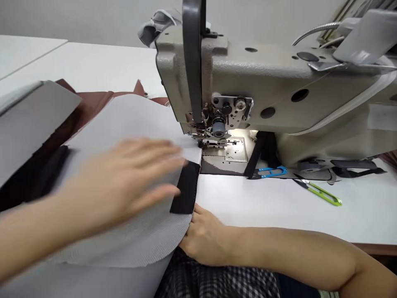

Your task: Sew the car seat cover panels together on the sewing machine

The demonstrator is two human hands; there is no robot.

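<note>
My left hand (124,182) lies flat, fingers spread, on a light grey mesh fabric panel (130,120), pressing it to the table; the hand is blurred. A black strap (185,188) sits along the panel's right edge, running toward the presser foot (207,140) of an industrial sewing machine (266,82). My right hand (203,240) grips the panel's curved near edge just below the strap, fingers tucked under the fabric.
Dark red-brown material (93,103) lies under the panel at the left. A grey flat piece (27,120) sits at the far left. Blue thread snips (273,171) and green thread snips (324,193) lie on the white table (263,203) right of the needle.
</note>
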